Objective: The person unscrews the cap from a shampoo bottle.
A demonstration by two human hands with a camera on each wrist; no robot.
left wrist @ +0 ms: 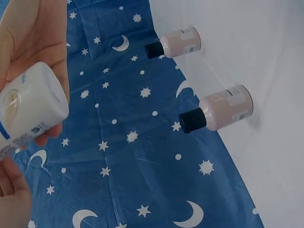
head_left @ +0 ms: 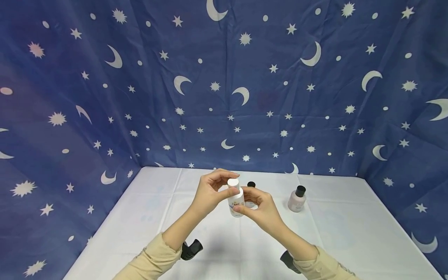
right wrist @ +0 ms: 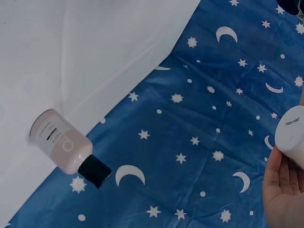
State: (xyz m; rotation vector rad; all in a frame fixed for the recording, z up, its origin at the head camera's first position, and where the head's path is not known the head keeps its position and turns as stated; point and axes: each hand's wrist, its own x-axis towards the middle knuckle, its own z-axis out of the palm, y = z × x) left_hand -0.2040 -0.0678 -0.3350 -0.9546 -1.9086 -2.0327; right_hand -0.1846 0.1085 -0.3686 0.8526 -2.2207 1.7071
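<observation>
A small white bottle (head_left: 236,203) with a printed label is held above the table between both hands. My left hand (head_left: 213,190) pinches its white cap (head_left: 233,182) between thumb and fingers. Lower down, my right hand (head_left: 260,206) grips the bottle's body, thumb across the front. The bottle stands nearly upright in the head view. Its base faces the camera in the right wrist view, with a small printed code. Whether the cap is loose cannot be seen.
Two pale pink bottles with black caps stand on the white table (head_left: 140,225): one on the right (head_left: 296,200), the other behind my right hand, partly hidden, its black cap (head_left: 251,184) showing. Blue cloth (head_left: 266,97) with moons and stars encloses the back and sides.
</observation>
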